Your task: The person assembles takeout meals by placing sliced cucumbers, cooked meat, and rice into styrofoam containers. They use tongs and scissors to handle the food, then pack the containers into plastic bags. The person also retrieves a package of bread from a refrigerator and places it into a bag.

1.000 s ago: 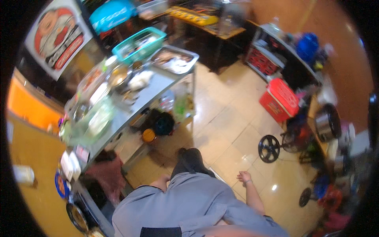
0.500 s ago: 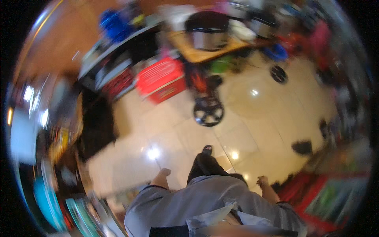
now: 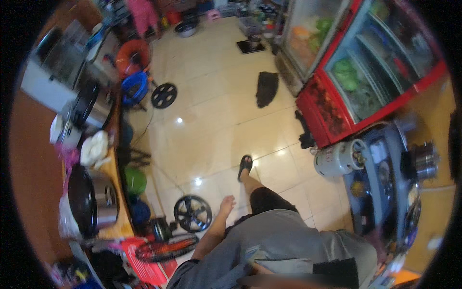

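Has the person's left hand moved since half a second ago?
Yes: the left hand was left of the floor fan's round black base; now it appears right of it and nearer, the view having turned.

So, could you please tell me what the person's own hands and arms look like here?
The left hand is bare, with no glove, and the left forearm is uncovered too. Above it is the short sleeve of a grey shirt, finished with a dark edge. No watch or bracelet can be made out. The right hand is out of view.
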A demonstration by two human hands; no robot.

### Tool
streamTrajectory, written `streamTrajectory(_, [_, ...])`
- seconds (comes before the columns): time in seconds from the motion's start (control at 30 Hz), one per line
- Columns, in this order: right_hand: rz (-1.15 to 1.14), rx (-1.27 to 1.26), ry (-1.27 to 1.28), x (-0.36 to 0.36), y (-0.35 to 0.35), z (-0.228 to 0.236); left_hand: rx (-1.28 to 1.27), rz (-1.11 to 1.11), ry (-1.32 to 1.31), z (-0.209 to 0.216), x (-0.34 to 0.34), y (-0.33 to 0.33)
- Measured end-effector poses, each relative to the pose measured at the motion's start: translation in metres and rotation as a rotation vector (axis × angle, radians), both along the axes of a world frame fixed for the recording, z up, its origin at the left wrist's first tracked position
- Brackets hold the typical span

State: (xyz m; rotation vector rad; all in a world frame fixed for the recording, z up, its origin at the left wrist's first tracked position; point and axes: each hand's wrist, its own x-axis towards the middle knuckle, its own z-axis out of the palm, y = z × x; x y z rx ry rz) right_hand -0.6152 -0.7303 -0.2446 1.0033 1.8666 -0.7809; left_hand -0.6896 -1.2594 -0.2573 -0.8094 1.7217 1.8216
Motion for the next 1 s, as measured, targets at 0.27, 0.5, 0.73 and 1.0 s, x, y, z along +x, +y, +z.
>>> streamTrajectory(0.27, [0.421, -0.061, 0.019, -0.251, -0.082, -0.09, -0.557, -0.487, 0.198, -0.035, -0.197, -0.179])
streamTrajectory(0.5, [0.402, -0.054, 0.878, -0.754, -0.221, 0.025, -0.378, 0.328, -0.059, 0.034, -0.479, -0.279])
streamTrajectory(0.73, [0.131, -0.239, 0.975, -0.984, -0.288, 0.062, -0.552, -0.389, -0.024, -0.058, -0.647, -0.282])
streamTrajectory(1.0, [0.068, 0.172, 1.068, -1.159, -0.236, 0.147, -0.48, -0.631, -0.084, -0.028, -0.949, -0.341])
